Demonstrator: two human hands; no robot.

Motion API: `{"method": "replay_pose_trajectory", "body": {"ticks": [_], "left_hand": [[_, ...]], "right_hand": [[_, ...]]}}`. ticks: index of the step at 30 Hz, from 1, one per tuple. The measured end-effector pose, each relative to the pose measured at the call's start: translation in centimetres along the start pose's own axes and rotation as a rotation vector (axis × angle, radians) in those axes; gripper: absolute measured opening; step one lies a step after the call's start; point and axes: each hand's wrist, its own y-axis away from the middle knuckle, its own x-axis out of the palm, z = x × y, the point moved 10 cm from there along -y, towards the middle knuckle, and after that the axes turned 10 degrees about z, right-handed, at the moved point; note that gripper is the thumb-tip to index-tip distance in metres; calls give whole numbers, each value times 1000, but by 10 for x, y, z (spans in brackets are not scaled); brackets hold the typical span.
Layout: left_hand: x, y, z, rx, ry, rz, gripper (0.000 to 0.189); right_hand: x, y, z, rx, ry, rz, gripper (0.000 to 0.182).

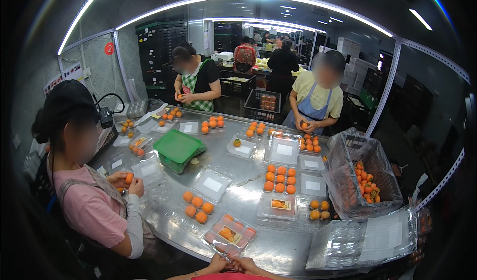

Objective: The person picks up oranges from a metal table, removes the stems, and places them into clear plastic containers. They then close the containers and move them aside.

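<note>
A lidded clear plastic clamshell box (244, 239) of orange persimmons, with a picture label on its lid, lies at the table's near edge. My left hand (218, 263) and my right hand (243, 264) meet at its near corner, fingers closed on the plastic rim; the fingertips are partly hidden. Behind it an open clear tray (180, 220) holds several persimmons (197, 202). To the right is another labelled clamshell box (274, 210), beyond which an open tray holds rows of persimmons (280, 179).
A green scale (175, 147) stands on the metal table (238, 179). At right are a plastic-lined crate (337, 183) of persimmons (367, 185) and stacked empty clamshells (343, 242). One co-worker (89, 205) stands at left; two others (203, 80) (316, 97) face me across the table, each handling a persimmon.
</note>
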Motion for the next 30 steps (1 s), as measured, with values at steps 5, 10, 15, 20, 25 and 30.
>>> {"method": "replay_pose_trajectory", "body": {"ticks": [5, 10, 15, 20, 25, 30], "left_hand": [[40, 44, -82, 81, -300, -89, 25], [37, 35, -78, 124, -252, -93, 16], [69, 50, -104, 70, -61, 33, 5], [39, 33, -53, 29, -54, 41, 4], [37, 37, -69, -150, -18, -90, 21], [37, 42, -77, -247, -145, 84, 31]], "right_hand": [[17, 16, 27, -139, 112, -5, 42], [22, 23, 29, -76, -14, -26, 39], [41, 42, 53, -164, 3, 68, 35], [42, 41, 44, -99, -139, 68, 29], [78, 60, 100, -179, -232, 124, 27], [65, 52, 92, -93, -230, 95, 25]]}}
